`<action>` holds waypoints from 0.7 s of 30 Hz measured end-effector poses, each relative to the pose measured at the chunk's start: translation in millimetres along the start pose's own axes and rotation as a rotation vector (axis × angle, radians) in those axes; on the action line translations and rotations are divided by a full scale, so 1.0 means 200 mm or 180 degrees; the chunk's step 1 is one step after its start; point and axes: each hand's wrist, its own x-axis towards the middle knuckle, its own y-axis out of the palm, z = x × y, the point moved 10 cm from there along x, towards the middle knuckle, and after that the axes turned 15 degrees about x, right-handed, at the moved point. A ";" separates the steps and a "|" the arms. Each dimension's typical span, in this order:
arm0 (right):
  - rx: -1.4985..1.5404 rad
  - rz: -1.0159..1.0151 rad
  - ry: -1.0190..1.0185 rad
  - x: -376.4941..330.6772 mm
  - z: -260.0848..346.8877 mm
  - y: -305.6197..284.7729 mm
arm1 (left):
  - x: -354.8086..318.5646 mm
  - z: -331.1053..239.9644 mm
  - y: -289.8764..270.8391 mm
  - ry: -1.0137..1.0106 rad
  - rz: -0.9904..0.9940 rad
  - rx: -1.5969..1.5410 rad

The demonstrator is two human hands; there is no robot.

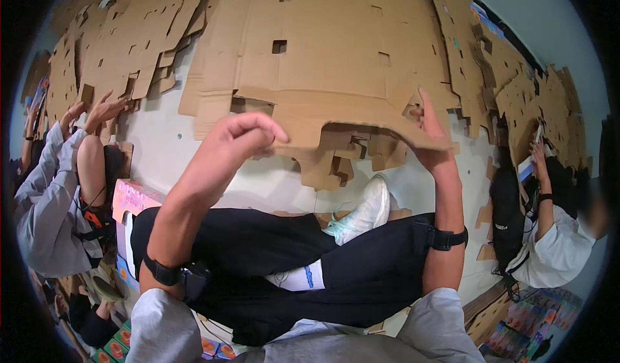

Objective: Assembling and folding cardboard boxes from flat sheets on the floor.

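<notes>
While a broad, brown, die-cut cardboard sheet with small square holes [336, 59] stretches ahead, its near edge sits right between two bare hands. Over the left end hangs the left hand [239, 137], fingers curled inward; whether they pinch the board, I cannot tell. Across to the right hand [434, 128], where a raised flap of the sheet crosses the palm, one finger points up, and the grip itself stays unclear from here! Below the edge, jagged brown cardboard tabs [318, 169] show above the pale, smooth floor [258, 182], near a white lace-up sneaker [368, 211] and crossed legs in black trousers [239, 247]. Out wide, a ragged, overlapping brown cardboard stack [123, 40] flanks the left side, a co-worker in light grey sleeves [55, 201] beside it; far right, another co-worker in a white shirt [555, 253].
</notes>
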 end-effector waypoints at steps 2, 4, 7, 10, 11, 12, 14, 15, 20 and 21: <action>-0.0367 -0.0043 -0.0678 -0.03 0.19 0.07 | 0.03 0.01 0.00 0.0138 -0.0170 0.0019; -0.0388 -0.0102 -0.0786 -0.02 0.26 0.11 | 0.05 0.03 -0.05 0.0097 -0.0523 0.0296; -0.0786 -0.0004 -0.1623 -0.03 0.41 0.16 | 0.05 0.04 -0.10 0.0284 -0.0911 -0.0931; -0.1415 0.0001 -0.1630 -0.04 0.42 0.20 | 0.04 0.16 -0.17 0.0238 -0.1429 -0.2213; -0.1667 -0.0032 -0.1016 -0.02 0.36 0.19 | 0.05 0.20 -0.17 0.0122 -0.1469 -0.2191; -0.1819 0.0023 -0.0788 -0.03 0.35 0.20 | 0.05 0.25 -0.20 -0.0025 -0.1806 -0.1753; -0.1361 0.0017 -0.0758 -0.07 0.43 0.21 | 0.06 0.35 -0.21 -0.0365 -0.2068 -0.1091; -0.1136 0.0021 -0.0756 -0.10 0.48 0.21 | 0.09 0.36 -0.19 -0.0292 -0.2009 -0.1071; -0.0632 0.0599 0.0163 -0.18 0.43 0.23 | 0.19 0.14 -0.20 0.0968 -0.2081 0.1537; -0.0364 0.0789 0.0462 -0.19 0.36 0.22 | 0.20 0.10 -0.17 0.1391 -0.1835 0.1577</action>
